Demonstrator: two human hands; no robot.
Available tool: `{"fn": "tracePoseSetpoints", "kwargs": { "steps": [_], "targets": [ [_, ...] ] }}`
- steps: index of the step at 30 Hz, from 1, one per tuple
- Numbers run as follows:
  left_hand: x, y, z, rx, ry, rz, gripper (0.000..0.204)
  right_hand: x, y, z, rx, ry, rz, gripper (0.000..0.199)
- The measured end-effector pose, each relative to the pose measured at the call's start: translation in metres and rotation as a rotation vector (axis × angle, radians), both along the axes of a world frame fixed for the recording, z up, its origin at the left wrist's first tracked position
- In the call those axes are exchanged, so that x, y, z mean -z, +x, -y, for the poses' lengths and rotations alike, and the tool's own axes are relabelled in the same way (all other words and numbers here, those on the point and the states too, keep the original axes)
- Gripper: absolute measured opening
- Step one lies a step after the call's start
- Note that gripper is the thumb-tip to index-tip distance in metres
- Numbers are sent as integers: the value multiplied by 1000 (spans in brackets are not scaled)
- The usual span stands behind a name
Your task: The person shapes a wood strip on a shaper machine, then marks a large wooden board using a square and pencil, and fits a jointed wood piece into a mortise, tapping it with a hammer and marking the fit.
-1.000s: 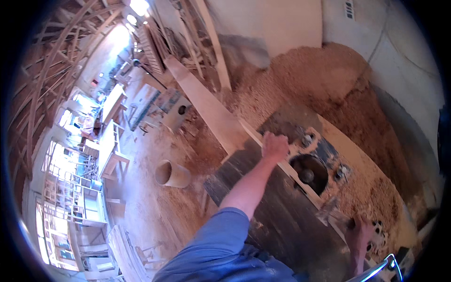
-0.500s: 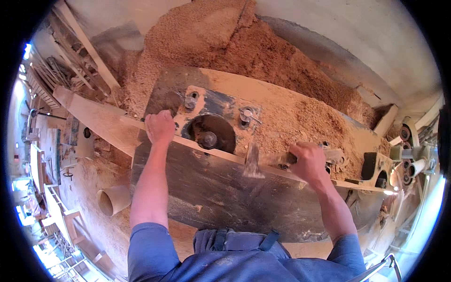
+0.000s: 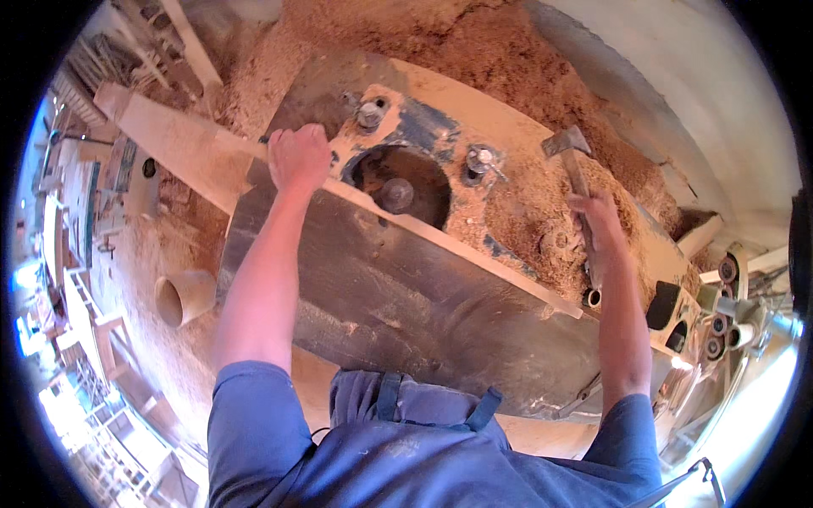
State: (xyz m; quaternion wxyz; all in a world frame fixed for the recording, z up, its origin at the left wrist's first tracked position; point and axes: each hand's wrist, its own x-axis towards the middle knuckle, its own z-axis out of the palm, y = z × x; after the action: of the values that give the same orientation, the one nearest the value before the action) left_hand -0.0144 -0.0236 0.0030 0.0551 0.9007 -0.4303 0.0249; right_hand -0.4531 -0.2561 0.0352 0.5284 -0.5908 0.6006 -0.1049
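My right hand (image 3: 600,222) is closed round the wooden handle of a hatchet (image 3: 567,142). Its metal head points up and away, above the sawdust-covered plate (image 3: 508,110). With fingers curled, my left hand (image 3: 300,157) grips the near edge of that plate by the left end of a long, thin wooden strip (image 3: 474,254). The strip runs along the edge toward the right. Just beyond it, a round opening in the plate holds a metal spindle (image 3: 396,195). Two bolts stand beside the opening, one being a bolt with a bar handle (image 3: 480,161).
A dark, worn machine table (image 3: 381,288) lies between me and the strip. Sawdust (image 3: 508,68) is heaped behind the machine. To the left are a long board (image 3: 178,148) and a wide pipe (image 3: 185,298). Rollers (image 3: 728,269) stand at the far right.
My right hand has lifted the hatchet from the strip and swung it right and away, its head now pointing up. The view has shifted slightly. My left hand stays at the strip's left end.
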Motion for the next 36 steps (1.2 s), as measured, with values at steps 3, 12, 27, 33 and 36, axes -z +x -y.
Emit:
{"fn": "tracePoseSetpoints", "kwargs": {
  "steps": [3, 12, 27, 33, 36],
  "targets": [
    [9, 1, 0, -36, -134, -17, 38, 26, 26, 35, 26, 38, -94, 20],
    [10, 1, -4, -73, -99, -79, 37, 62, 78, 44, -499, -131, -404, 17],
    [6, 2, -4, -35, -111, -53, 33, 84, 116, 87, -618, -495, -501, 22],
    [0, 0, 0, -50, -193, -110, 27, 79, 187, 131, -448, -242, -243, 18],
    [4, 3, -5, -60, -226, -166, 23, 80, 251, 102, -674, -246, -324, 22]
  ]
}}
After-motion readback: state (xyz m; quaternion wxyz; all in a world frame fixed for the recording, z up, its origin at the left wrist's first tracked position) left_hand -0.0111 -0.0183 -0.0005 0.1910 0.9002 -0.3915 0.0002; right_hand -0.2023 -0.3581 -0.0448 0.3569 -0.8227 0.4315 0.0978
